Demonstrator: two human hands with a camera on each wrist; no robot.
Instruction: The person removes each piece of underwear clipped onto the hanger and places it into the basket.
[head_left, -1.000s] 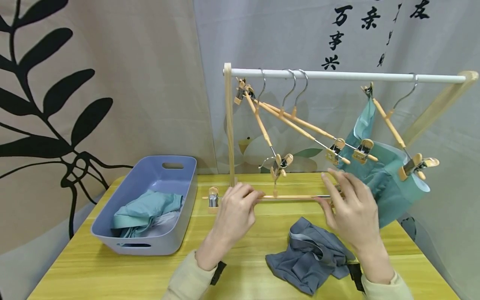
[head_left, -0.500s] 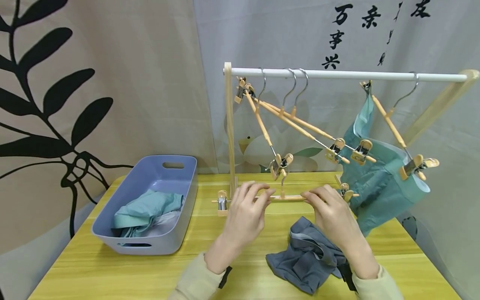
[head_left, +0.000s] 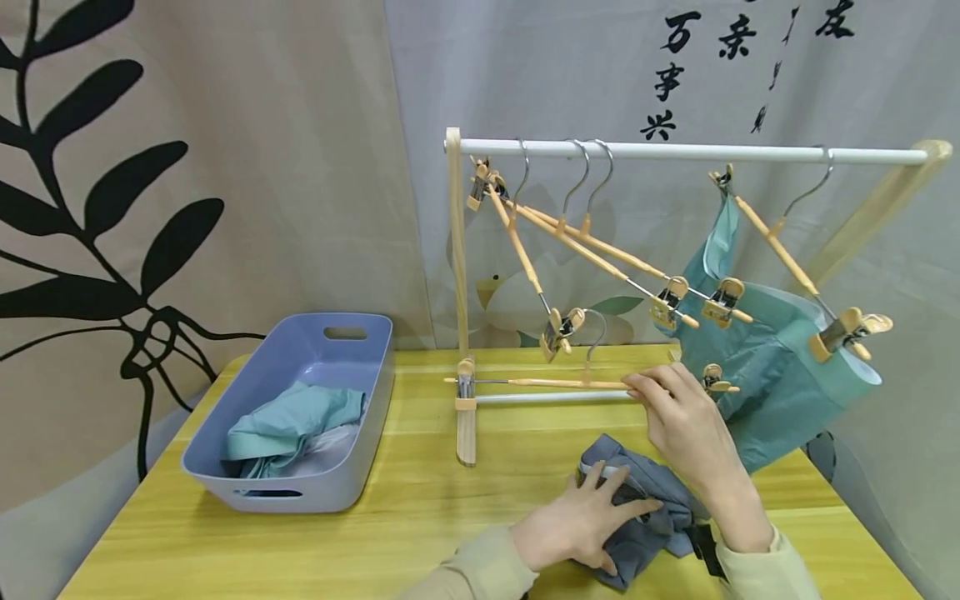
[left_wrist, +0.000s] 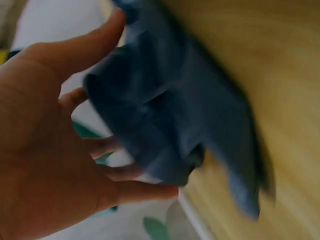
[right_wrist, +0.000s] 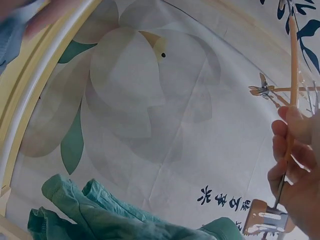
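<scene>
My right hand [head_left: 686, 425] grips one end of the bar of a wooden clip hanger [head_left: 555, 383], held level above the table with its hook up. In the right wrist view the fingers of my right hand [right_wrist: 300, 155] curl round the hanger bar [right_wrist: 294, 65], close to a clip [right_wrist: 267, 220]. With fingers spread, my left hand [head_left: 573, 517] lies over a crumpled dark grey-blue garment [head_left: 667, 487]. The left wrist view, blurred, has the left hand [left_wrist: 60, 135] with thumb and fingers apart beside the cloth [left_wrist: 175, 90].
A white-railed rack [head_left: 675, 151] bears several clip hangers; the rightmost holds a teal garment [head_left: 780, 367]. At left a blue-purple basket [head_left: 375, 450] contains teal cloth [head_left: 300, 421] and something pale. The rack's lower rail [head_left: 555, 398] lies behind the held hanger. All stand on a yellow wooden table [head_left: 360, 550].
My left hand has let go of the hanger and moved down to the dark garment. The right hand still holds the hanger, which has shifted right and slightly up.
</scene>
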